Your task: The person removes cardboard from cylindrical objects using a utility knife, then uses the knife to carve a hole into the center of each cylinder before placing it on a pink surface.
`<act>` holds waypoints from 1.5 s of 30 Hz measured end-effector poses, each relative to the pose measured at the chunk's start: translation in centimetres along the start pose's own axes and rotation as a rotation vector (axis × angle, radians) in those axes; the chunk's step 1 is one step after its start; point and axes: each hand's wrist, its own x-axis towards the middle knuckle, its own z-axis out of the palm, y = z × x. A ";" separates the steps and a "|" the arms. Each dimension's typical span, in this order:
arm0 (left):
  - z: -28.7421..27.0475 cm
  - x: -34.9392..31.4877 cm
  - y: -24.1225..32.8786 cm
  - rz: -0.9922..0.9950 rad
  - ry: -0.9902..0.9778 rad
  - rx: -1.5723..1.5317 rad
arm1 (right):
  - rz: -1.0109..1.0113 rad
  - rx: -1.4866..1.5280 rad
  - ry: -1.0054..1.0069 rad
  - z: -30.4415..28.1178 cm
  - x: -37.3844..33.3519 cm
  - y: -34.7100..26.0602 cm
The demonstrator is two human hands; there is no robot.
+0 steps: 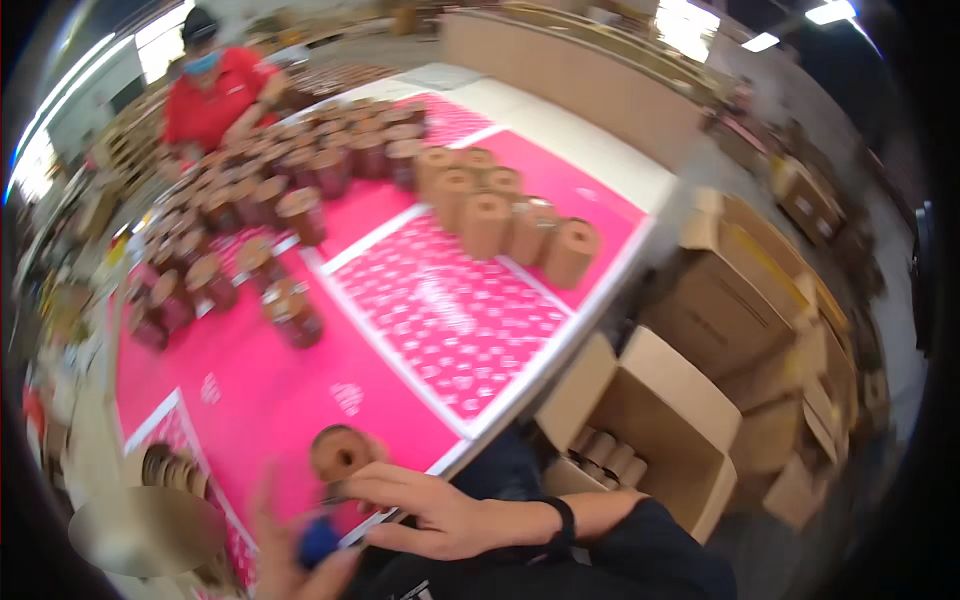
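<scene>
A brown cardboard-like cylinder [335, 452], with a dark round hole in its top, is near the table's front edge. My right hand [435, 512] reaches in from the right, its fingers pressed against the cylinder's near side and its thumb lower down. To its left my left hand [285, 555] is smeared by motion. Between its thumb and fingers shows a small blue roundish object [320, 542], too blurred to name; the grip on it is unclear. Both hands are over the edge of the pink-covered table [300, 400].
Several dark red wrapped cylinders [293, 312] crowd the far left; plainer brown cylinders [487, 228] stand at the back right. An opened carton [685, 385] beside me holds several tubes; more cartons [735, 300] lie beyond. A blurred metallic round thing [148, 532] is left. Across the table is a person in red [215, 100].
</scene>
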 end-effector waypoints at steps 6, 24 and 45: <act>5.6 2.9 -5.0 0.292 -0.167 -0.187 | 0.233 -0.055 0.174 -2.8 -3.0 -0.2; 5.2 1.7 -15.8 -0.296 0.480 0.009 | 0.567 0.001 0.206 -6.7 -5.6 5.5; 5.4 4.8 -17.1 -0.236 0.312 -0.274 | 0.666 0.117 0.002 -2.9 -2.8 8.9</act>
